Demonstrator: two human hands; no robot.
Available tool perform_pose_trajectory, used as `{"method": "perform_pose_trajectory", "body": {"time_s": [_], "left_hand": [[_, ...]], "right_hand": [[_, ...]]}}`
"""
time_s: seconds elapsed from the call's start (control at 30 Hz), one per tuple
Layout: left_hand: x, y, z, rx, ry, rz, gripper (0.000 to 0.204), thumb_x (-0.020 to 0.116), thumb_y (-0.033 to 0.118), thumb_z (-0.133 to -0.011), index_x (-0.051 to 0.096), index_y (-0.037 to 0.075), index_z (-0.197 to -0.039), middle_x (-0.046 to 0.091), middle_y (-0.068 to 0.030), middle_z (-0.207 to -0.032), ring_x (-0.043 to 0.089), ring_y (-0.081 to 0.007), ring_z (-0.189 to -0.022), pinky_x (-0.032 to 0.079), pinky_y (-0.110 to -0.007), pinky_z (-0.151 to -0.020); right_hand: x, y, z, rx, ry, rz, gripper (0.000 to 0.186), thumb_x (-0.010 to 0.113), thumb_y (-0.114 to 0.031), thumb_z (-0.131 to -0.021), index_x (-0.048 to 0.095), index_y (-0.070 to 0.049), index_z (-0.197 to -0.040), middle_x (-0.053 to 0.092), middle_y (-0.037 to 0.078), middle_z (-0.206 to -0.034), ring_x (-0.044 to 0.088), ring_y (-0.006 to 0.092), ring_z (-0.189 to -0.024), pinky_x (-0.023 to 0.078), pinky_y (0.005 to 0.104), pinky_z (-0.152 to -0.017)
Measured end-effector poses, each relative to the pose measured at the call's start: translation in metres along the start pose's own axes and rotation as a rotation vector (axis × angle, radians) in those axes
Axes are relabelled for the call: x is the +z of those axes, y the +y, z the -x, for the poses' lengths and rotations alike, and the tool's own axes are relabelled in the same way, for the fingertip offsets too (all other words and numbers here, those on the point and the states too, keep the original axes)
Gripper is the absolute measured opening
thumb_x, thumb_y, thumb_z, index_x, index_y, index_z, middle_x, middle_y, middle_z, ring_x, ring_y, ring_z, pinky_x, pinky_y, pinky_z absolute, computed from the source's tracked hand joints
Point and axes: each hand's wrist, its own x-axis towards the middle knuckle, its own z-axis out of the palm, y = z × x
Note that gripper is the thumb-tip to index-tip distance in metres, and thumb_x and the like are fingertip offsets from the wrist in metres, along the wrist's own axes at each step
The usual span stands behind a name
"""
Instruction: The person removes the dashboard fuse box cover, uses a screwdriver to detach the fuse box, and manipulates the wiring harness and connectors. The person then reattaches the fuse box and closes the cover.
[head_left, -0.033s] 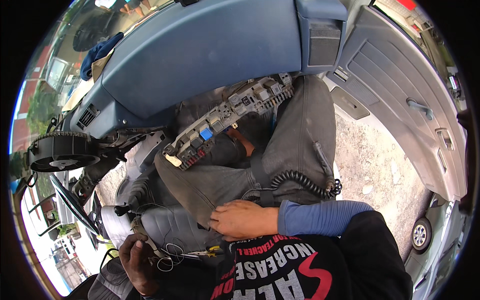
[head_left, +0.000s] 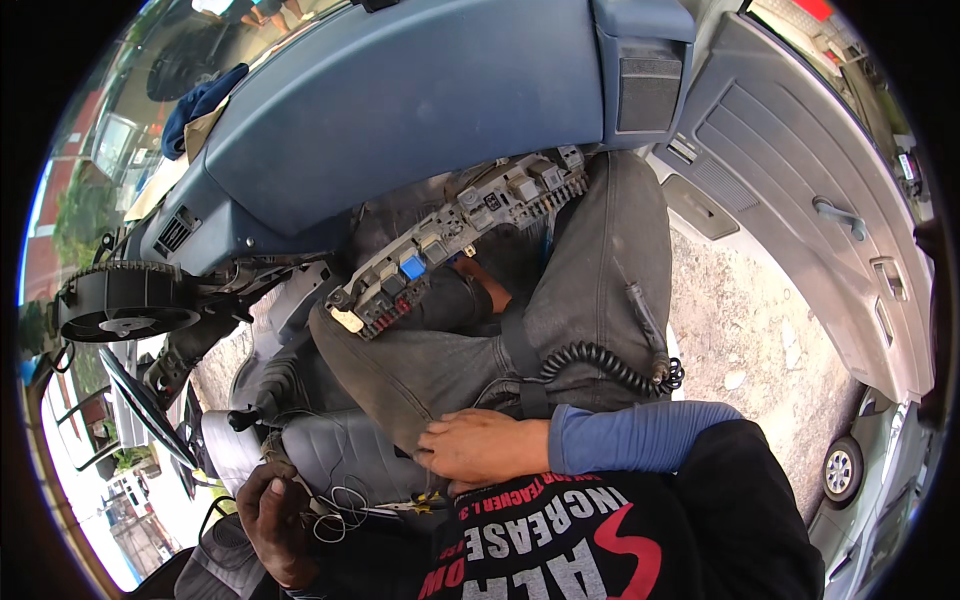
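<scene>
Across my lap lies a long grey fuse and relay panel (head_left: 455, 232), tilted from lower left to upper right, with a blue relay (head_left: 412, 267) and several red fuses (head_left: 392, 318). My right hand (head_left: 485, 447) rests on my thigh, palm down, fingers loosely bent and nothing seen in them. Down at the left, beside the grey seat, my left hand (head_left: 275, 520) is closed with the thumb on top; whatever it may hold is hidden. Thin white wire (head_left: 345, 508) loops next to it. Yellow-handled pliers (head_left: 428, 498) show partly between shirt and seat.
A test probe (head_left: 645, 315) with a coiled black cord (head_left: 590, 358) lies on my right thigh. Ahead is the blue dashboard (head_left: 410, 90); a black blower fan (head_left: 125, 305) sits far left. The open door (head_left: 790, 170) stands at right, above concrete ground (head_left: 735, 320).
My right hand has shifted slightly left. Less of the yellow-handled pliers shows now. The left hand and the fuse panel look almost unmoved.
</scene>
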Motion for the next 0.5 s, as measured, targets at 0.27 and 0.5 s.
{"method": "perform_pose_trajectory", "body": {"time_s": [0.27,0.5], "left_hand": [[0.164,-0.019,-0.051,0.197,-0.435,0.432,0.02,0.07,0.012,-0.095,0.073,-0.003,-0.106,0.057,-0.0178,-0.132,0.06,-0.0292,-0.123,0.052,-0.045,-0.105],[0.259,-0.024,-0.068,-0.013,-0.656,0.692,0.018,0.075,0.009,-0.097,0.076,-0.002,-0.112,0.062,-0.0121,-0.131,0.064,-0.0189,-0.114,0.054,-0.032,-0.093]], "right_hand": [[-0.077,-0.011,0.041,0.22,0.782,-0.404,0.035,0.078,-0.011,-0.089,0.069,0.0,-0.121,0.068,0.017,-0.12,0.07,0.0325,-0.107,0.057,0.0382,-0.091],[-0.08,-0.005,0.087,0.409,1.157,-0.789,0.024,0.071,-0.014,-0.103,0.073,0.003,-0.12,0.075,0.008,-0.092,0.068,0.0111,-0.084,0.055,0.0254,-0.076]]}}
